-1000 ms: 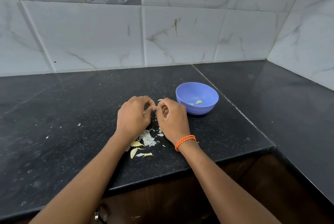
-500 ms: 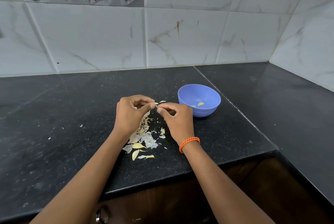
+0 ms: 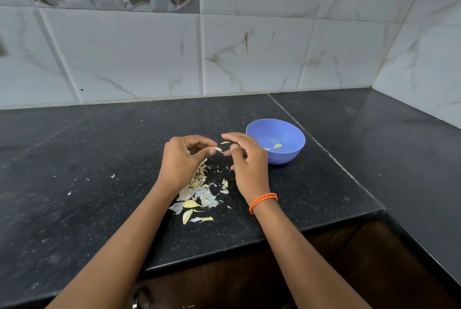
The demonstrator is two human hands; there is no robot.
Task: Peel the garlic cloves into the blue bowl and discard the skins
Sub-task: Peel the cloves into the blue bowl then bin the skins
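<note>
My left hand [image 3: 183, 159] pinches a small pale garlic clove [image 3: 218, 149] between thumb and forefinger, above the black counter. My right hand [image 3: 245, 161], with an orange band at the wrist, hovers just to the right of the clove with its fingers loosely spread; its fingertips are blurred and hold nothing I can make out. The blue bowl [image 3: 294, 135] stands right of my right hand and holds two peeled cloves [image 3: 277, 146]. A heap of white and yellowish skins [image 3: 197, 194] lies on the counter under and between my wrists.
The black stone counter [image 3: 99, 159] ends in a front edge close to my forearms and turns a corner on the right. Tiled walls stand behind and to the right. A few skin flecks [image 3: 69, 193] lie scattered to the left.
My right hand has let go of the clove and its fingers have spread, drifting slightly right. My left hand keeps its pinch. The view has tilted up a little.
</note>
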